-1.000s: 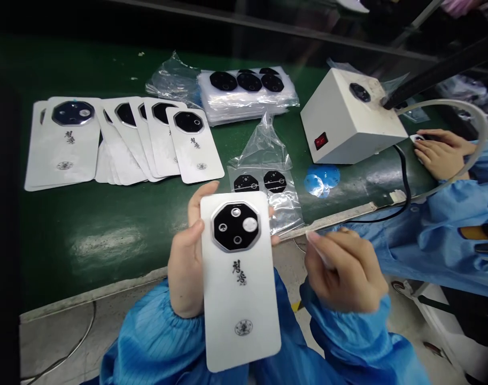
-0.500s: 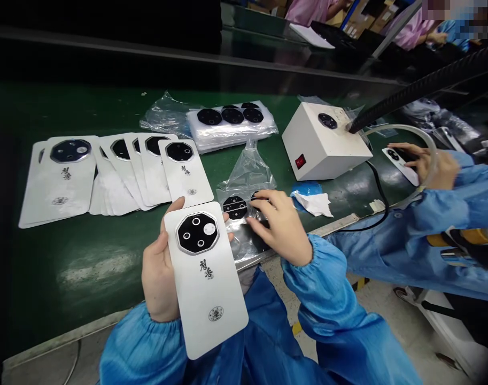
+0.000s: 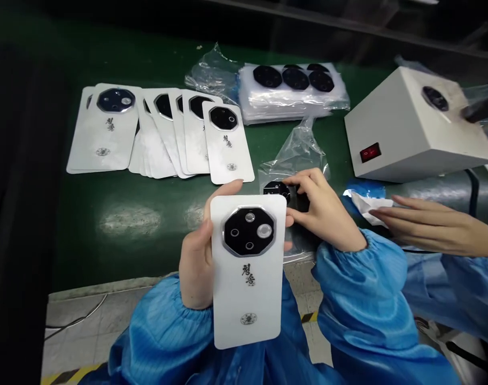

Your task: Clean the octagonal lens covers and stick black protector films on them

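My left hand (image 3: 195,256) grips a white phone back cover (image 3: 249,283) upright in front of me; the cover has a black octagonal camera plate (image 3: 248,231) and dark script. My right hand (image 3: 322,211) rests on a clear plastic bag (image 3: 297,152) on the green belt, its fingers pinched on a black octagonal lens piece (image 3: 276,190) lying there. Part of that piece is hidden by my fingers.
Several white back covers (image 3: 175,131) lie fanned out on the green belt (image 3: 127,224) at the left. A stack of bagged lens pieces (image 3: 294,88) sits behind. A white box with a red switch (image 3: 412,128) stands at right. A co-worker's hand (image 3: 432,224) touches white paper on blue film (image 3: 364,197).
My right hand, holding a white slip near my lap a second ago, has gone to the bag and pinched a lens piece. The co-worker's hand has come in to the white paper.
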Demonstrator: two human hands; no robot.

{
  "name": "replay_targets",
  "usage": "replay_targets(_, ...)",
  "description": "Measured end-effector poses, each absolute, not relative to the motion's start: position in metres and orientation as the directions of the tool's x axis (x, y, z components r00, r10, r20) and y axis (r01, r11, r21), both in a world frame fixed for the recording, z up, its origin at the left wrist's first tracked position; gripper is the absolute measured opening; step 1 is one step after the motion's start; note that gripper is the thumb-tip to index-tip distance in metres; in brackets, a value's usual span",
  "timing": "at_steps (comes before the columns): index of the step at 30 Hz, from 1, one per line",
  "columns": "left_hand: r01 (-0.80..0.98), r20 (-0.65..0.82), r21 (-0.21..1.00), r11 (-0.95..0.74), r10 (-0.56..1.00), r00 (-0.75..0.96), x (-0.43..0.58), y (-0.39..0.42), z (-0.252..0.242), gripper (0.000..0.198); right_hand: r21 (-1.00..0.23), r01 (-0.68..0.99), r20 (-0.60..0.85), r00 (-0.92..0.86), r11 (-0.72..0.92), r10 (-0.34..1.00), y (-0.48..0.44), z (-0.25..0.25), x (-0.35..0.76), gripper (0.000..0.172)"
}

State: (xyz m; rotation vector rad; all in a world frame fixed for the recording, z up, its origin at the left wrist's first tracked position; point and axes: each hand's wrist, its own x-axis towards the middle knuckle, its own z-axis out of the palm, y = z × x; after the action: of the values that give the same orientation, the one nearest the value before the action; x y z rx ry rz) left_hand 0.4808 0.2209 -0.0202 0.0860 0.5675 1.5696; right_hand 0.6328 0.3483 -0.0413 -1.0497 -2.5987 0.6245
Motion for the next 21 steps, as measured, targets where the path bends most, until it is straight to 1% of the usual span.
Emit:
replay_targets(4,-0.922,-0.283,0.386,0.041,0.956,-0.076,0.48,0.22,-0.024,0.052,-0.476,0.594,0.089,-0.701,0.648,0.708,0.349,-0.043,0.632,0.034)
replay_targets(8,-0.918,-0.23,0.396,0.021,0.97,-0.077,0.479,0.22,-0.025,0.033,-0.475,0.599,0.094,-0.694,0.645,0.713,0.351,-0.043,0.633,0.032)
replay_targets(11,-0.919,-0.179,0.393,0.009,0.982,-0.067,0.478,0.221,-0.025,0.027,-0.474,0.592,0.105,-0.697,0.651,0.71,0.351,-0.043,0.633,0.03)
replay_targets(13,-0.925,-0.171,0.38,0.029,0.985,-0.039,0.476,0.221,-0.027,0.028,-0.477,0.594,0.098,-0.697,0.648,0.711,0.351,-0.043,0.633,0.031)
replay_targets(18,-0.929,-0.196,0.361,0.081,0.981,0.009,0.474,0.22,-0.03,0.04,-0.49,0.612,0.055,-0.689,0.621,0.722,0.35,-0.04,0.632,0.029)
replay_targets(21,-0.928,-0.167,0.366,0.064,0.986,0.002,0.474,0.22,-0.031,0.037,-0.487,0.609,0.061,-0.691,0.625,0.721,0.349,-0.039,0.631,0.029)
